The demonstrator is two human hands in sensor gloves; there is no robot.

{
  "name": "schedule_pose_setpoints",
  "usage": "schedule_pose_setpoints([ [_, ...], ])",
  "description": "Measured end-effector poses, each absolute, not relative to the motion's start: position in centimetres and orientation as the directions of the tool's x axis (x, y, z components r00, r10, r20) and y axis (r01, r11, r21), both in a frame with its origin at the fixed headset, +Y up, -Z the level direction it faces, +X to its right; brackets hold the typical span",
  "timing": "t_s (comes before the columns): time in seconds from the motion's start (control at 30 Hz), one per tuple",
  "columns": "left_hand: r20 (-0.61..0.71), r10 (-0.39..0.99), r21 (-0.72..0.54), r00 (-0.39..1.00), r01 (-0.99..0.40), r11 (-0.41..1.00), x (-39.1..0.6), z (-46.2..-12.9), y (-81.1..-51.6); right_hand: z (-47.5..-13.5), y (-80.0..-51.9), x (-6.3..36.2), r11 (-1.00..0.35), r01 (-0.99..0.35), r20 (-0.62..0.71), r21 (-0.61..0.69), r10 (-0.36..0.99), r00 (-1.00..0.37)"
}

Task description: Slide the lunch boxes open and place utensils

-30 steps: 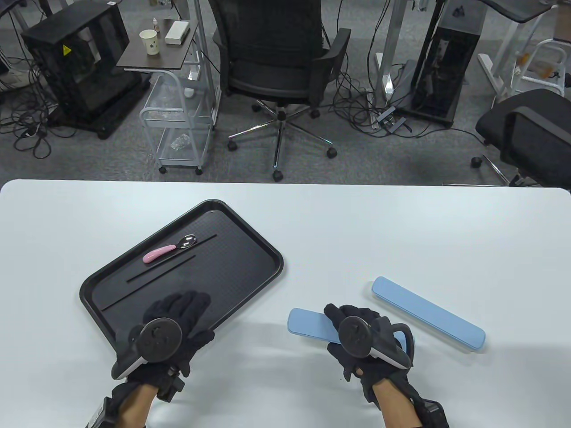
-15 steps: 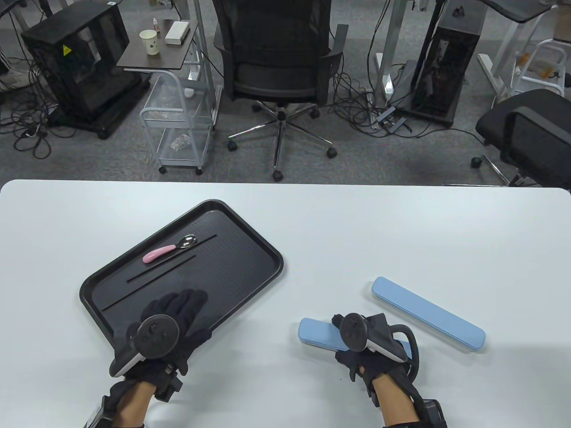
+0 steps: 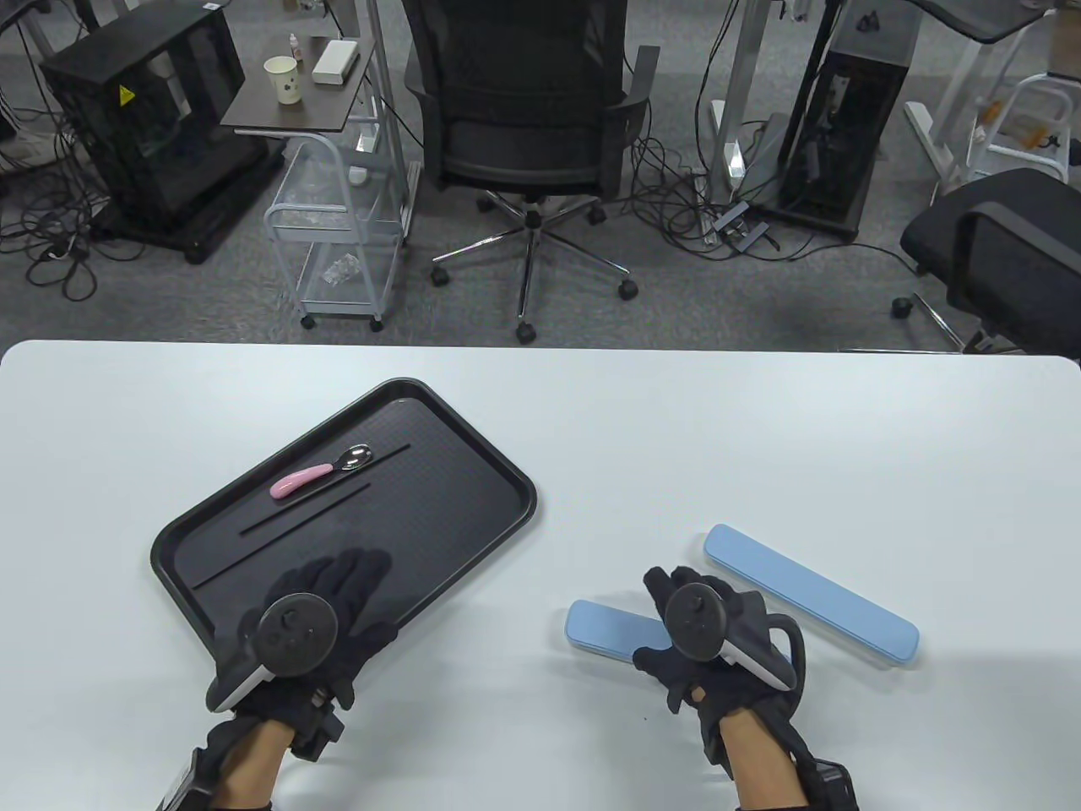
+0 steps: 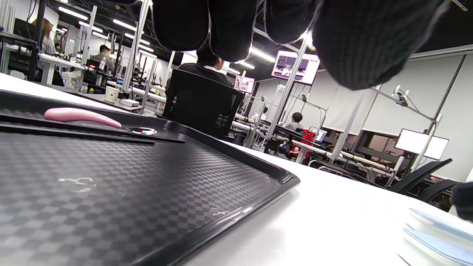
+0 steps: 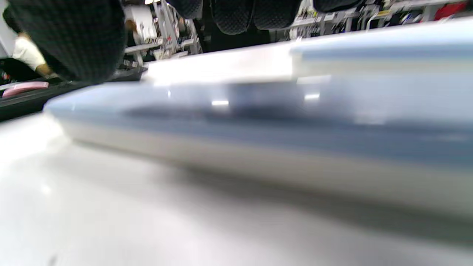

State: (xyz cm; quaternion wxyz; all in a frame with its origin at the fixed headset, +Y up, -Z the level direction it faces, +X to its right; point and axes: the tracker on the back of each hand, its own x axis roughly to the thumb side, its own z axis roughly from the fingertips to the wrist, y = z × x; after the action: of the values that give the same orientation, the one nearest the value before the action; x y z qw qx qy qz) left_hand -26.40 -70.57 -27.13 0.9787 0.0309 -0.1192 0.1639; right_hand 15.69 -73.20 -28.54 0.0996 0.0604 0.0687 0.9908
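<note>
Two closed light-blue lunch boxes lie on the white table. The near box [image 3: 608,629] lies under my right hand [image 3: 654,621], whose fingers spread above its middle; the right wrist view shows the box [image 5: 258,122] just below the fingers [image 5: 266,13]. The far box [image 3: 811,591] lies free to the right. A black tray [image 3: 439,498] holds a pink-handled spoon [image 3: 317,473] and two black chopsticks [image 3: 325,490]. My left hand [image 3: 372,596] lies open over the tray's near corner, holding nothing. The left wrist view shows the spoon [image 4: 81,115] across the tray [image 4: 147,192].
The table's far edge [image 3: 540,345] runs across the middle of the view, with office chairs, a cart and cables on the floor beyond. White tabletop stretches behind and to the right of the boxes.
The right hand slid the near box a little to the right, then opened its fingers and shifted right over it. The left hand and the tray stayed put.
</note>
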Motion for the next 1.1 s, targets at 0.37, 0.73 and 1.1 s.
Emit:
schedule_pose_setpoints([
  [0.37, 0.251, 0.31, 0.028, 0.917, -0.327, 0.945, -26.4, -27.1, -70.4, -32.3, -69.7, 21.8, -0.994, -0.088, -0.146, 0.07, 0.077, -0.986],
  [0.73, 0.241, 0.314, 0.019, 0.919, -0.328, 0.945, -26.5, -27.2, -70.4, -35.9, -74.7, 25.6, -0.957, -0.039, -0.257, 0.286, -0.037, -0.966],
  [1.1, 0.24, 0.306, 0.009, 0.921, -0.317, 0.948, -26.4, -27.2, -70.4, -36.5, -76.9, 25.9, -0.938, -0.031, -0.243, 0.346, -0.058, -0.968],
])
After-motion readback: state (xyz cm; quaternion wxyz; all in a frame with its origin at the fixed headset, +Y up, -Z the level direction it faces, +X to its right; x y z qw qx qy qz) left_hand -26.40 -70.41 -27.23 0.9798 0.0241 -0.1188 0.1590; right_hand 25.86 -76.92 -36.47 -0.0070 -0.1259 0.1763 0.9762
